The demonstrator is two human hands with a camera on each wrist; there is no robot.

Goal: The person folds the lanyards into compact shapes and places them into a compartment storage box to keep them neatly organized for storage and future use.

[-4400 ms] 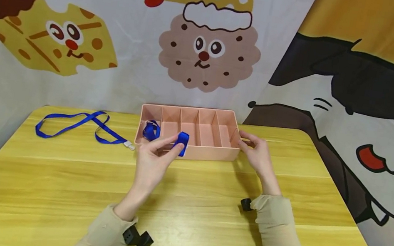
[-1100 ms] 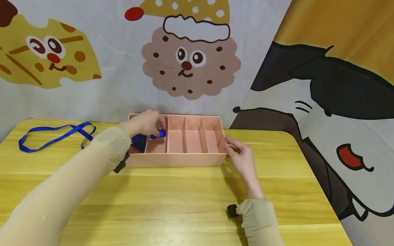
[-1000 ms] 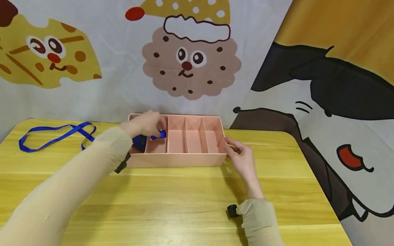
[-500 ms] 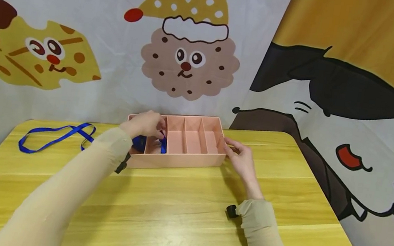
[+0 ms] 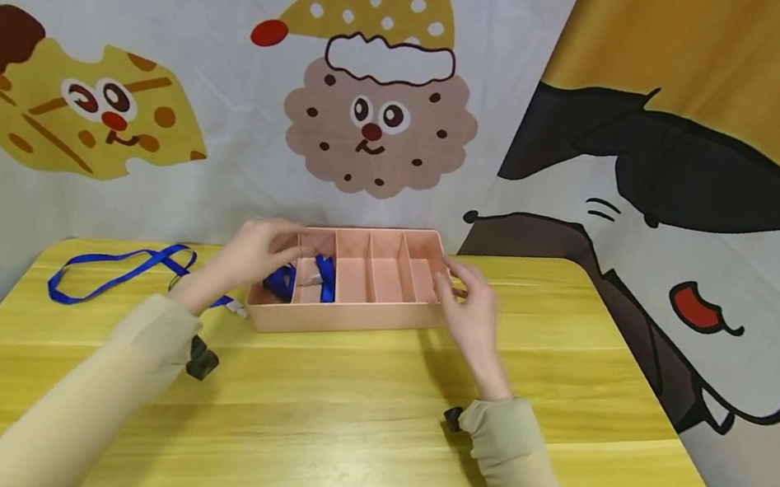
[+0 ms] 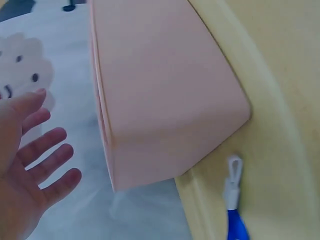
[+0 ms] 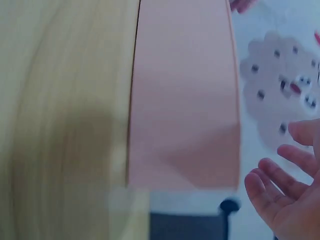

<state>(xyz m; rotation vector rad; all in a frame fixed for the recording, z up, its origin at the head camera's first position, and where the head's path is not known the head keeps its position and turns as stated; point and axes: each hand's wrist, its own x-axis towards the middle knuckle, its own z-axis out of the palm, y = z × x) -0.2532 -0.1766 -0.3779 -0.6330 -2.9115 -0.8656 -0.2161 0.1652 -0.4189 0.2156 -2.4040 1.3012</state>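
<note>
A pink divided box (image 5: pixel 341 322) stands at the back of the table. Its leftmost compartment holds a folded blue lanyard (image 5: pixel 280 283); another folded blue lanyard (image 5: pixel 325 278) with a pale clip lies in the compartment beside it. My left hand (image 5: pixel 246 256) hovers over the box's left end, and the left wrist view shows its fingers spread with nothing in them. At the box's right end is my right hand (image 5: pixel 472 313), fingers loosely bent and empty in the right wrist view. Left of the box, a third blue lanyard (image 5: pixel 105 285) lies loose, its white clip (image 6: pixel 232 187) close to the box.
The wooden table (image 5: pixel 327 426) extends toward me in front of the box. Right behind the box hangs a white cloth backdrop (image 5: pixel 238 155) with cartoon figures. Small black cameras (image 5: pixel 202 358) sit at both cuffs.
My left hand let go of the second folded lanyard, now in the second compartment, and drew back leftward. My right hand shifted slightly at the box's right end. The loose lanyard's clip shows again.
</note>
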